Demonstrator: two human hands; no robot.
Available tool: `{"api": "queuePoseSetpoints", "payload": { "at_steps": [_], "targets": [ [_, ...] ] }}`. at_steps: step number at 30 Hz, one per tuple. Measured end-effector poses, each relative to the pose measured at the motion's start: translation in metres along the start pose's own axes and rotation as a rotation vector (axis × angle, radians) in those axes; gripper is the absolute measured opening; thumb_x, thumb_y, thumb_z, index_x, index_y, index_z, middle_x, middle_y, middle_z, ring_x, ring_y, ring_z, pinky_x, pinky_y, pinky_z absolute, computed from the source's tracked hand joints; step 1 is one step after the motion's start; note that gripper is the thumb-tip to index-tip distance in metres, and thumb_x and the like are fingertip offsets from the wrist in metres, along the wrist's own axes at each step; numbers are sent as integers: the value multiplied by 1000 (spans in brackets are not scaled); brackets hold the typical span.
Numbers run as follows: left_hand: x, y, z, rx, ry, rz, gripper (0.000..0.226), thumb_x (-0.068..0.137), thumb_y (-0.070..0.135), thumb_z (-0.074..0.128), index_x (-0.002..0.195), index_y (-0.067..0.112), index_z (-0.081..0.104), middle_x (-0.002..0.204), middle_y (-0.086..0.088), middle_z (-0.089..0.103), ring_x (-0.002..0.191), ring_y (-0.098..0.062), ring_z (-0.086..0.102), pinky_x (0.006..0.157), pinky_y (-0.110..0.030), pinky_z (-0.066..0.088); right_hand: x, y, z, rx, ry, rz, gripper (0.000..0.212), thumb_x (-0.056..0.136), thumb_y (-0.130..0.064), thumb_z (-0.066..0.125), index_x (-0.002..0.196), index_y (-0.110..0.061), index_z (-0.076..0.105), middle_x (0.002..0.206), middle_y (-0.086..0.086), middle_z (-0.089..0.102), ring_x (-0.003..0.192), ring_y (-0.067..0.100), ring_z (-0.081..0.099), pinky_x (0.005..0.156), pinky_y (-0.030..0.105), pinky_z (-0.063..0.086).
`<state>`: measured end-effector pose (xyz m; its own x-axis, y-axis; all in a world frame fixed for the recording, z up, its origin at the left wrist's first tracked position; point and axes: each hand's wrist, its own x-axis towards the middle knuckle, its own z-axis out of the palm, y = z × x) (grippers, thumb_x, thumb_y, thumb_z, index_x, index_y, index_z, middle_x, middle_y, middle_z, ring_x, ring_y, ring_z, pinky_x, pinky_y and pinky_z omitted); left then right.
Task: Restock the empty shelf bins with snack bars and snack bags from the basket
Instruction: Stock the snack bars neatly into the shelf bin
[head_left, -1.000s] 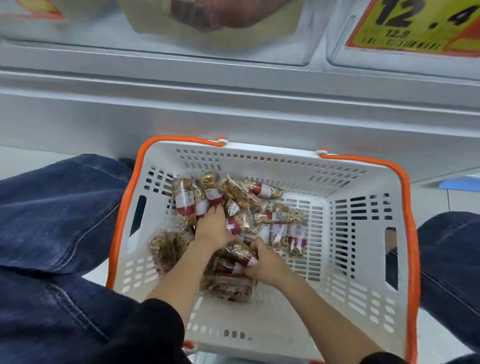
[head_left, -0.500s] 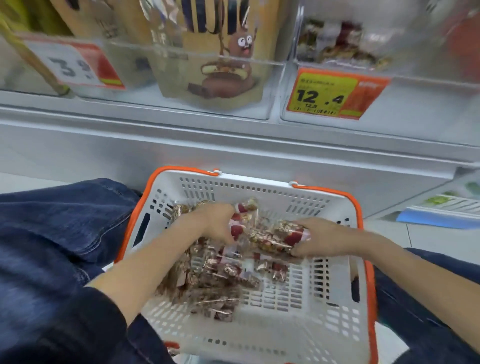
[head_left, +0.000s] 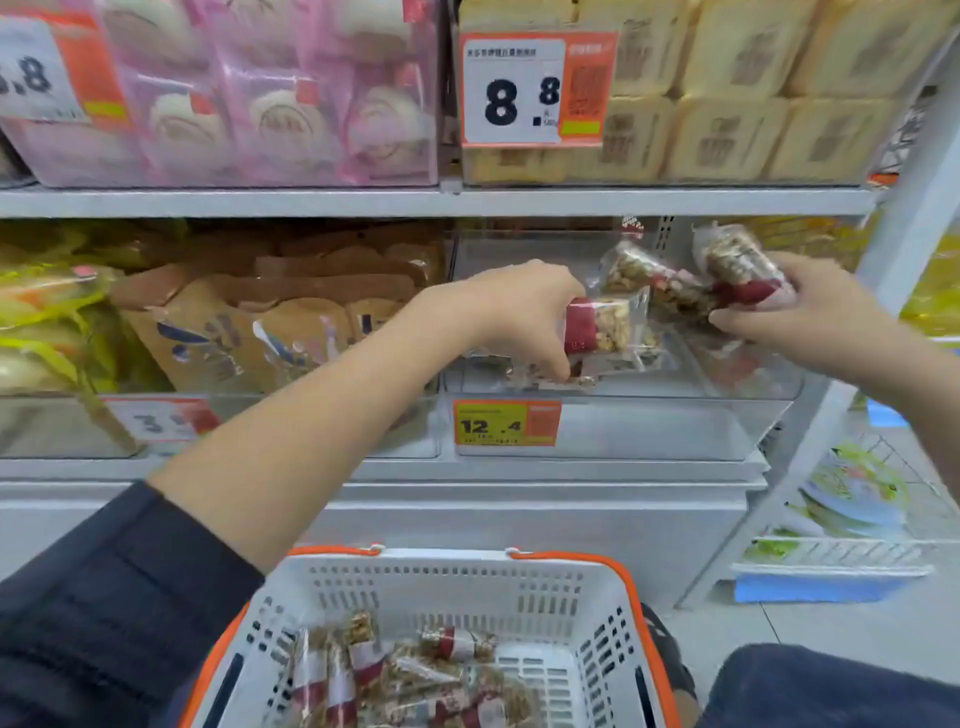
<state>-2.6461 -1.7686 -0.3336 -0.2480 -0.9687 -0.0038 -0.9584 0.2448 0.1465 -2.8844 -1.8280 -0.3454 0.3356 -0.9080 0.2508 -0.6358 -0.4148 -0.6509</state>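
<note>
My left hand (head_left: 524, 317) grips a clear-wrapped nut bar with a red label (head_left: 605, 327) inside the clear shelf bin (head_left: 623, 431) marked 12.4. My right hand (head_left: 800, 312) holds two more nut bars (head_left: 727, 270) just above the bin's right half. A few bars lie on the bin floor under my left hand. Below, the white basket with orange rim (head_left: 467, 587) holds several more red-labelled snack bars (head_left: 395, 675).
Brown snack bags (head_left: 270, 322) fill the bin to the left, yellow bags (head_left: 47, 312) further left. Pink packs (head_left: 260, 93) and beige boxes (head_left: 727, 93) stand on the shelf above. A wire rack with packets (head_left: 857, 504) is at the right. My knees flank the basket.
Both hands lifted bars out of the basket and rose to the 12.4 bin. The view tilted up from the basket to the shelves.
</note>
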Motion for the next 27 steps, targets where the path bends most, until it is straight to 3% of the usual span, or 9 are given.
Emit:
{"api": "queuePoseSetpoints", "payload": {
  "at_steps": [3,5,8,12,14,17,20,24,27],
  "targets": [
    [41,-9,19,137,-114,-51,29,68,26,75,80,19,50,80,3,52,73,-17,52,55,-28,37,32,23,22,-155,-73,99,20,78,-14,72,95,-9,63,89,14,66,74,26,59,67,33,47],
    [60,-15,46,142,-273,-52,24,76,15,68,99,14,58,89,-2,55,78,-20,53,60,-27,40,54,35,31,-213,-205,195,21,77,-18,72,90,-9,58,82,12,65,65,24,58,58,29,46],
    [76,-26,84,56,-457,-82,49,94,14,52,141,9,40,137,-11,49,122,-27,49,92,-30,43,84,53,46,-385,-481,299,32,81,-31,71,97,-7,57,87,8,63,69,18,59,55,24,43],
    [76,-51,108,-80,-329,-65,57,91,21,58,142,17,34,134,-9,51,122,-30,49,98,-42,42,121,85,83,-423,-362,139,53,93,-37,56,137,-13,40,139,11,48,121,29,49,89,28,40],
    [70,-59,108,-118,-193,-53,62,89,35,62,142,22,33,139,-6,47,125,-24,47,101,-40,42,133,96,103,-501,-362,33,60,98,-43,43,150,-28,18,158,6,18,142,31,21,110,41,26],
    [67,-60,102,-15,2,-90,54,92,37,56,141,29,35,142,-4,41,130,-26,38,104,-42,38,141,102,119,-772,-525,-70,59,100,-52,19,149,-40,-10,157,-9,-20,145,20,-18,114,54,-3],
    [73,-58,106,31,-40,-41,40,93,22,56,132,27,50,134,-4,45,124,-25,41,99,-43,41,144,105,126,-825,-609,-100,59,97,-57,10,149,-39,-11,155,-11,-23,144,15,-20,115,55,-6],
    [71,-57,107,-111,-180,-70,40,93,22,57,133,19,54,145,-4,42,132,-21,39,110,-30,30,139,101,123,-572,-689,-5,63,95,-63,11,150,-38,-2,158,-12,-16,145,13,-16,116,45,-5],
    [56,-55,96,-221,-138,-149,36,96,26,52,130,16,58,143,-1,46,133,-18,40,106,-24,28,120,88,112,-389,-592,-1,56,99,-54,17,150,-35,7,159,-10,-6,146,11,-8,117,43,-2]
  ]
}}
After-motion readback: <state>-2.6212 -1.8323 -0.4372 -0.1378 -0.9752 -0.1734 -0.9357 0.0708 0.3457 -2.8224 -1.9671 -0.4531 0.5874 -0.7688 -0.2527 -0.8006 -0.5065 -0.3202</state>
